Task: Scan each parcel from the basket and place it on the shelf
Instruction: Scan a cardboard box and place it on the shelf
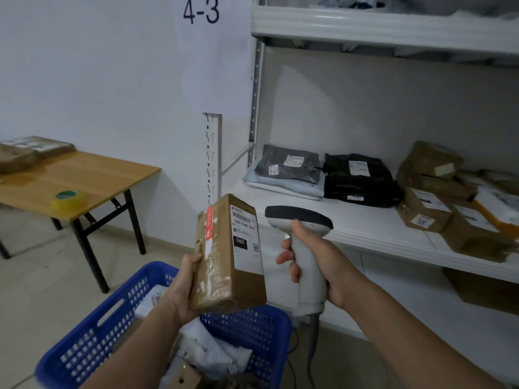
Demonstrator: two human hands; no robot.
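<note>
Parcel: oblong cardboard box (229, 254), held tilted in the air above the blue basket (92, 346), with its white label (245, 237) facing right.
Left hand (182, 287): grips the box at its lower end. The thumb lies across the near taped face and the other fingers are hidden behind the box.
Right hand (317, 262): fingers (285, 258) are wrapped round the handle of the grey scanner (300, 220), thumb up near the head. The head sits just beside the label, not touching it.
Step in hand: scanning, judged from the pose. Whether the trigger is pressed cannot be told.
Handling (judgement): stiff carton, probably light, since one hand carries it by the end. The glossy tape patches may be slippery. The edges look scuffed but sound.
Where to hold (judgement): across the narrow sides at the lower half, which keeps the barcode uncovered.
Shelf (365, 228): bare white patch at front left, before the grey and black mailer bags. Brown boxes are crowded at the right.
Basket contents: white soft bags and a carton corner remain inside.
Risk (judgement): the end grip may let the box tip.
</note>
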